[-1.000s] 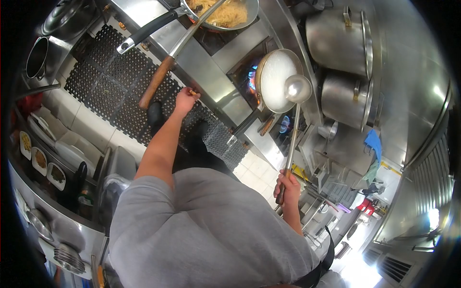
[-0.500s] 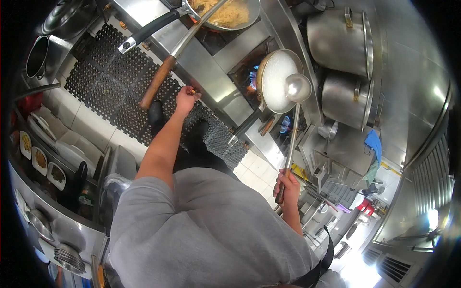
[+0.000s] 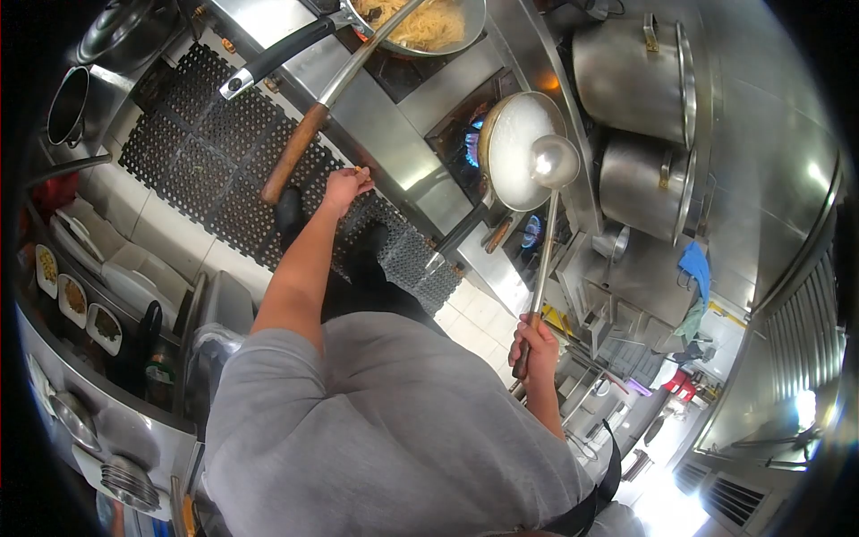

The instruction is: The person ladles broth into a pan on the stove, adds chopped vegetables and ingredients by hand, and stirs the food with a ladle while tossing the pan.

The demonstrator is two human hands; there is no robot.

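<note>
My right hand (image 3: 535, 347) is closed around the wooden handle of a long metal ladle (image 3: 548, 242). The ladle's bowl rests at the edge of a frying pan (image 3: 517, 152) filled with white, foamy liquid. At the stove's front edge, my left hand (image 3: 345, 190) pinches a small orange-brown stove knob (image 3: 361, 169), mostly hidden by the fingers. Blue flame (image 3: 472, 148) burns beside the frying pan on its burner. Another pan (image 3: 474, 27) at the top holds pale strips like noodles. A wooden-handled utensil (image 3: 300, 148) lies across that pan, its handle jutting past the stove front.
Two large steel pots (image 3: 626, 80) stand behind the burners. A second burner flame (image 3: 531, 233) is lit near the ladle's shaft. Black perforated mats (image 3: 192, 161) cover the floor. On the left, a counter carries small white containers (image 3: 73, 300) of ingredients.
The flame by the frying pan has turned from partly orange to blue. My left hand has shifted slightly at the knob. My right hand and the ladle stay nearly still.
</note>
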